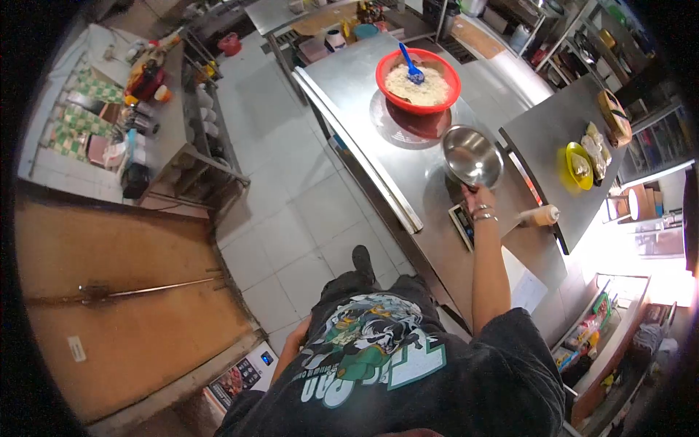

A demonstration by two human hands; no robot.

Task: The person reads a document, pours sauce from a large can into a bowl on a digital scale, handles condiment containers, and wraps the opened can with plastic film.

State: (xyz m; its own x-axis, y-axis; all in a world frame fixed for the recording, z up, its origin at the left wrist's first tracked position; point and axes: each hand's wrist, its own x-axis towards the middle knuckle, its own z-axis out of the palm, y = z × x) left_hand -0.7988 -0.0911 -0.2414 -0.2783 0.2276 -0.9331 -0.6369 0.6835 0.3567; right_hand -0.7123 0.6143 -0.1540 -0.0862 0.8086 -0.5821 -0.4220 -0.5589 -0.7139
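My right hand (477,198) grips the near rim of a shiny steel bowl (473,154), its mouth facing up toward me, over the metal table (349,80). Just beside my wrist lies what looks like a small kitchen scale (461,224), partly hidden by my arm. Beyond the steel bowl stands a red plastic bowl (453,80) filled with a white, crumbly food (429,89). A blue spoon (409,64) is stuck in that food. My left arm (293,342) hangs low beside my body, and its fingers are hidden.
To the right, a dark table (542,131) carries a yellow plate (579,186) and plastic bags (597,151). A pale squeeze bottle (542,215) lies by the gap between the tables. White paper (528,291) lies near my forearm. Tiled floor (280,197) runs along the left.
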